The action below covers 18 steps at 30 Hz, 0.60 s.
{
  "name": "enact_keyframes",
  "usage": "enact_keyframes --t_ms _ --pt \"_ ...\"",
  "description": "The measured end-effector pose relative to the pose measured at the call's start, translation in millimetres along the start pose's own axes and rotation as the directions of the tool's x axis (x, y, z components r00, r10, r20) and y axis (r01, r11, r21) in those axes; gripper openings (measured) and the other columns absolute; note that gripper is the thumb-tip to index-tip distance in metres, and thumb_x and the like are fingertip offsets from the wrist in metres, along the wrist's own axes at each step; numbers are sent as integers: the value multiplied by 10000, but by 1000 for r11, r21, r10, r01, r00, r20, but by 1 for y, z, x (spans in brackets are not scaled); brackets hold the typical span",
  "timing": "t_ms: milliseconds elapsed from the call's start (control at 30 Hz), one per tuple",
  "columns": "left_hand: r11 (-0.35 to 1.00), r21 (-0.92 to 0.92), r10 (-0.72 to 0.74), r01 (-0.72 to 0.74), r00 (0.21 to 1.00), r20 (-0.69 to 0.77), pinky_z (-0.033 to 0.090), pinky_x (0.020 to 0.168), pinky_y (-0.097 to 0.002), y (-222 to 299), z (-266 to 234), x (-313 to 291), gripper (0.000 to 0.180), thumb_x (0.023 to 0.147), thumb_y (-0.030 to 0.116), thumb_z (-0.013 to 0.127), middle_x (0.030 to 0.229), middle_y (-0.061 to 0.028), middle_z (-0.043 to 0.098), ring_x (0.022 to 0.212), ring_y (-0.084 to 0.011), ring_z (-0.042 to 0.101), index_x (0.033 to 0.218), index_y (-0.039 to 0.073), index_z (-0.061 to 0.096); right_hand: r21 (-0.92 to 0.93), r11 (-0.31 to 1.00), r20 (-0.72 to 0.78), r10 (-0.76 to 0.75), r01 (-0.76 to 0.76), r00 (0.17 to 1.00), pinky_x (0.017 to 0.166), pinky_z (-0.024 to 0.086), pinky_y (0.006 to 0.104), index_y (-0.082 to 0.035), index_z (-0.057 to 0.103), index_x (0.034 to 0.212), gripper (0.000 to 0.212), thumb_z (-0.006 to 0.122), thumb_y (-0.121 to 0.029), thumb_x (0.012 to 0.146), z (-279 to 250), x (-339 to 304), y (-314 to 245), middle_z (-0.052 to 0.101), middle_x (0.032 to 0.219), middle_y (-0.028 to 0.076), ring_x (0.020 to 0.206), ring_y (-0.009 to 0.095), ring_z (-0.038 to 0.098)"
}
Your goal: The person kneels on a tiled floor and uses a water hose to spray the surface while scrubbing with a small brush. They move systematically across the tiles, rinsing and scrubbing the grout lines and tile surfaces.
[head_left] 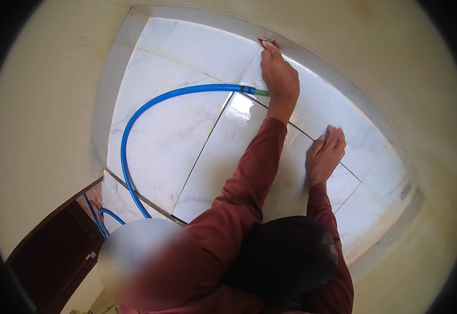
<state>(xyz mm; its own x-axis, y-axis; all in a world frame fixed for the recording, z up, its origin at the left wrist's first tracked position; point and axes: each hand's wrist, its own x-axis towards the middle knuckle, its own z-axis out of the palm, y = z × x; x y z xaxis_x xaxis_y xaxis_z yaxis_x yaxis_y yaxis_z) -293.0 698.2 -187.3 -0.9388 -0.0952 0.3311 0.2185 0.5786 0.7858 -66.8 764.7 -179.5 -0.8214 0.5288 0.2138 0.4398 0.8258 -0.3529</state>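
My left hand (281, 76) reaches to the far edge of the wet, white marbled tile floor (171, 136). Its fingers are pinched at the foot of the wall against a small reddish-brown piece (264, 42), too small to name. A blue hose (134, 118) curves across the tiles from the left. Its banded end joins a short green tube (262, 92), which passes out of sight at my left wrist. Nearer and to the right, my right hand (327, 157) rests with fingers spread and thumb apart over the tiles beside a dark joint, holding nothing visible.
Grey skirting (338, 76) borders the floor below cream walls (45, 104). A drain grate (406, 189) sits near the right corner. At lower left are a dark brown door (50, 261) and more blue hose (114, 215). A pale rounded shape (129, 246) is blurred; a black rounded form (286, 256) lies between my arms.
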Motion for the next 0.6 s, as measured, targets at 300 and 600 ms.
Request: enact_keyframes --t_ms 300,600 --pt "995 47 -91 91 996 -6 538 851 -459 -4 2 8 524 962 -53 522 1083 -249 609 973 -409 649 1468 -165 451 15 1000 9 17 -17 1000 1154 386 531 -30 574 1412 396 561 -117 1026 -2 1 -2 558 1427 216 1415 405 488" --pt "989 -83 -128 120 987 -94 543 893 -437 -3 4 7 476 1002 -17 505 1135 -232 620 1027 -385 669 1456 -157 468 28 999 3 14 -14 1000 1162 378 523 -44 580 1416 406 567 -121 1017 -3 -5 0 564 1431 203 1421 392 487"
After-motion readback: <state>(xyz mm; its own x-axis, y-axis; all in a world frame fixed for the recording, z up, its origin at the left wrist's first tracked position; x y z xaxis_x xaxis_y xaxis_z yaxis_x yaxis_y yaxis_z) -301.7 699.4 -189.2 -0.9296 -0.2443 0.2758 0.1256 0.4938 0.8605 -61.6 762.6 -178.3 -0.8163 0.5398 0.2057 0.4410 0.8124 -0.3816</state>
